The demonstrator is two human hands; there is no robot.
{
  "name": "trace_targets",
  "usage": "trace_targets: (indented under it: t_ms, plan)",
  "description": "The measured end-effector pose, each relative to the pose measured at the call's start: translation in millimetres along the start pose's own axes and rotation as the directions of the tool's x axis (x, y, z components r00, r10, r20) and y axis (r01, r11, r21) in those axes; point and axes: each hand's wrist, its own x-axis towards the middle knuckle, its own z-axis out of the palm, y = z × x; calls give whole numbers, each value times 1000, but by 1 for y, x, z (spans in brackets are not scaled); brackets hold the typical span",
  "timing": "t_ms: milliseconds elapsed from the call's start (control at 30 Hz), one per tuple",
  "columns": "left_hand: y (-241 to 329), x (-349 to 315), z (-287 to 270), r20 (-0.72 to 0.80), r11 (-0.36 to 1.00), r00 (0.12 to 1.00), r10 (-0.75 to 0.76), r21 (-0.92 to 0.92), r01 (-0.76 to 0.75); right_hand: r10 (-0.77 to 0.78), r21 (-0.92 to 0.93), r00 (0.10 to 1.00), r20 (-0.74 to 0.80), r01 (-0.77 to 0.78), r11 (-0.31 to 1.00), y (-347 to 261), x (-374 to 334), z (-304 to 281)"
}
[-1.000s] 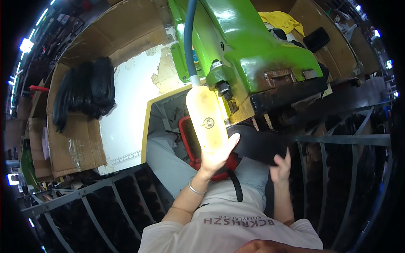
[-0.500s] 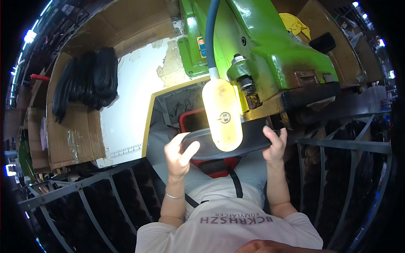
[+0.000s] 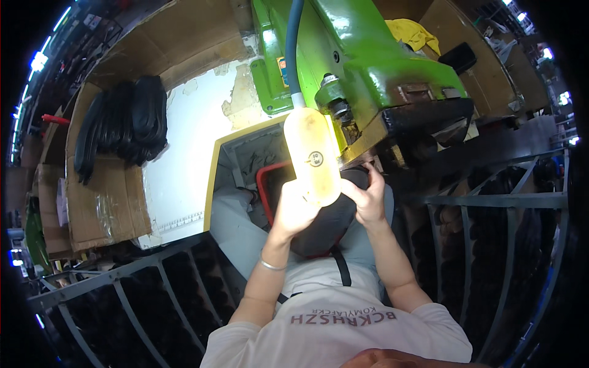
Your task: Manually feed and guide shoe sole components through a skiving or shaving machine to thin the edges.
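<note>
A black, long piece with rounded ends (image 3: 322,230), shaped like a shoe sole, is held between my hands in front of the green machine (image 3: 392,73). It lies tilted, its lower end toward my lap, and its finely ribbed face shows. My left hand (image 3: 296,210) grips it on the left side, fingers partly lost in the glare. My right hand (image 3: 370,199) closes on its upper right end, thumb pointing left and fingertips close under the machine's edge. A bright oval lamp (image 3: 313,156) hangs in front and covers part of the piece and the left fingertips.
Several black pieces (image 3: 123,126) lie stacked in a cardboard box (image 3: 113,214) on the left. A white table with a yellow edge (image 3: 215,178) stands beside the machine. Metal racks (image 3: 123,282) flank me. A red-rimmed container (image 3: 264,193) sits below; yellow cloth (image 3: 414,34) lies behind.
The black piece has turned from lying crosswise to tilted lengthwise, its lower end nearer my lap. My left hand moved right, under the lamp; my right hand moved left. The view shifted slightly.
</note>
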Motion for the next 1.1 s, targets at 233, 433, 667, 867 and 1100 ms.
trace_targets:
  t_ms: [233, 433, 667, 867, 1100]
  plan:
    - [-10, -14, 23, -253, 990, 967, -5, -135, -30, 342, -231, 932, 123, -308, 923, 35, -99, -53]
    - [-7, -19, 28, -241, 991, 971, -6, -130, -26, 306, -34, 944, -122, -312, 949, 6, -127, -113]
    - [-2, -4, 41, -184, 976, 980, 73, 213, -33, 67, 91, 851, -520, -23, 996, -58, -50, -121]
    - [12, 6, 36, -32, 860, 991, 134, 501, -100, -43, 3, 962, -269, 46, 999, -76, 11, -137]
    - [-24, 8, 54, -246, 988, 964, 105, 139, -73, 146, 32, 940, -309, -143, 989, 7, -54, -177]
